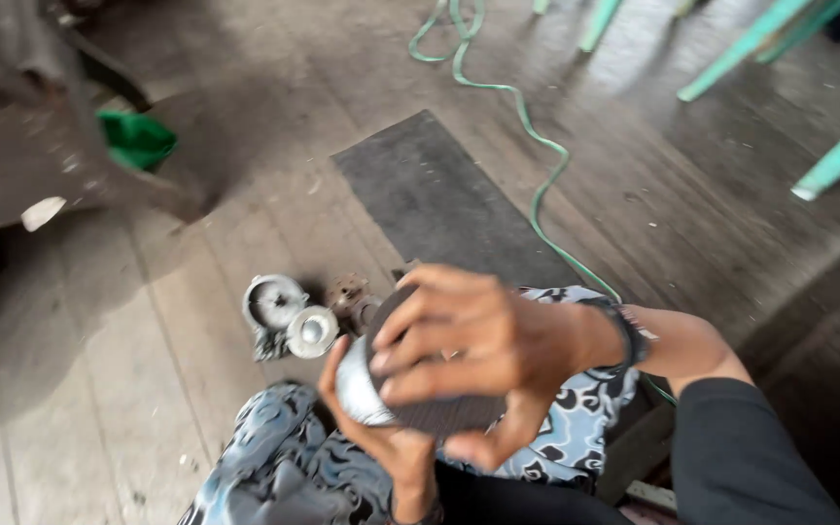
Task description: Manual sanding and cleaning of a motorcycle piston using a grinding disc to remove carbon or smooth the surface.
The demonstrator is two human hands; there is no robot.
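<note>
Head view
Right hand [478, 345]: fingers spread and pressed over a dark, gritty abrasive sheet [439, 413] wrapped on the cylinder.
Left hand [381, 437]: cupped beneath, fingers curled around a smooth, silvery metal cylinder [354, 389], held over the person's patterned blue cloth lap [274, 467].
Metal housing [274, 311]: rounded, dull grey casting on the worn wooden plank floor [148, 389], just left of the cylinder.
Mat [439, 199]: flat, dark, rough rectangle beyond the cylinder.
Hose [527, 126]: thin, green, snaking beyond the cylinder, beside the mat.

Worn grey plank floor [128, 389], dark mat [439, 204], green hose [527, 126], turquoise chair legs [741, 49].
</note>
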